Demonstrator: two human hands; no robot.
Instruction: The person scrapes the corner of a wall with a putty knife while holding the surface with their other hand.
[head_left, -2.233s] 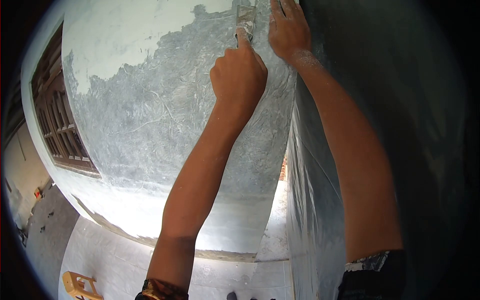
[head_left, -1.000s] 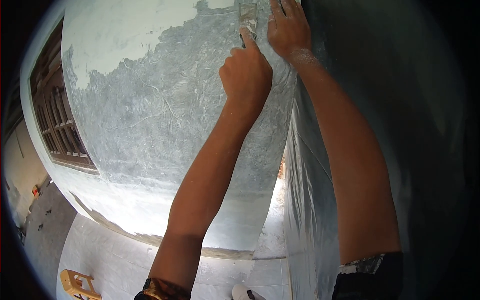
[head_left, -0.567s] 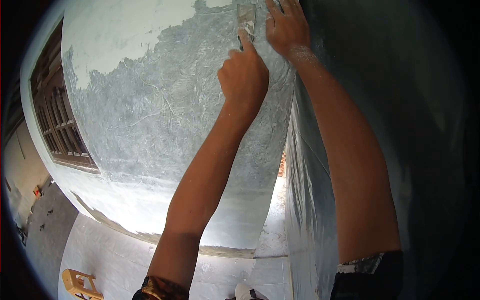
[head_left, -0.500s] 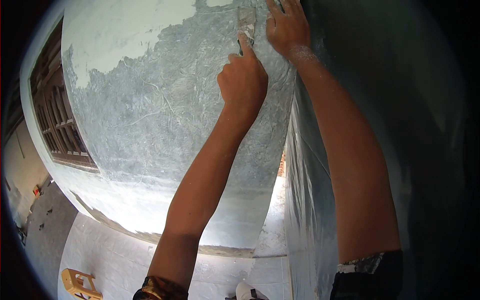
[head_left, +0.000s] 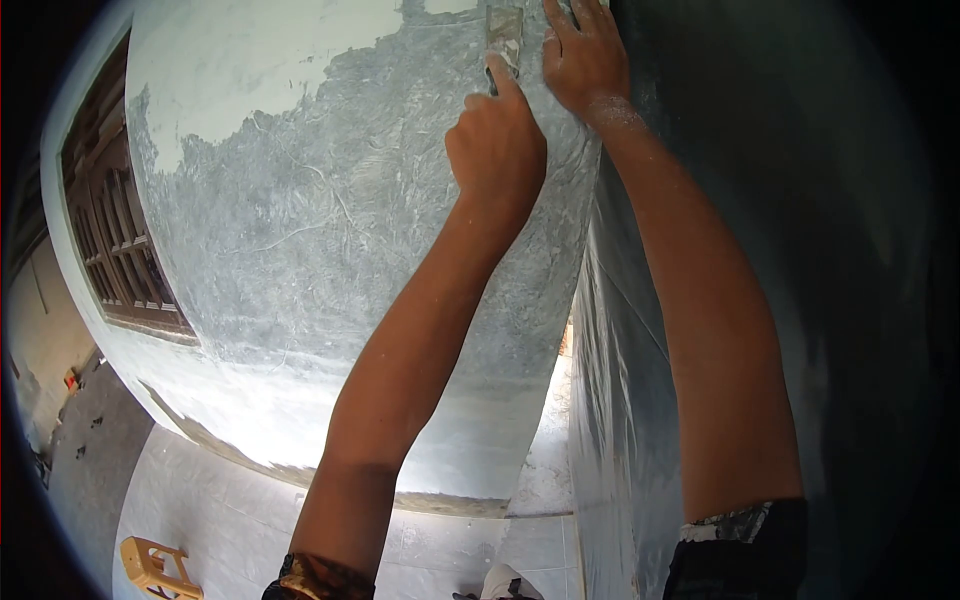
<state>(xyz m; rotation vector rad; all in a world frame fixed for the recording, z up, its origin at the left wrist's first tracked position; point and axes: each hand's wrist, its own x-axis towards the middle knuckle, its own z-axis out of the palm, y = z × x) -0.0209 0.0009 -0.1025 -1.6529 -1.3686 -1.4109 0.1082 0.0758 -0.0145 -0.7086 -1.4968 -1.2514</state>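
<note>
My left hand [head_left: 497, 150] is closed around the handle of a flat scraper [head_left: 504, 32], its index finger stretched along the tool. The blade points up and lies against the grey, patchy wall [head_left: 330, 210]. Just to the right, my right hand [head_left: 588, 62] rests against the wall near its right edge, fingers pointing up and somewhat spread. White dust marks the right wrist. Most of the scraper's handle is hidden by my left hand.
A dark wooden shuttered window [head_left: 120, 230] is on the left. Clear plastic sheeting [head_left: 610, 430] hangs beside the wall's right edge. A yellow stool [head_left: 158, 568] stands on the pale floor [head_left: 230, 520] at the lower left.
Both hands and the scraper appear slightly further right in the view. The left hand and scraper are also a little higher, with the same grip.
</note>
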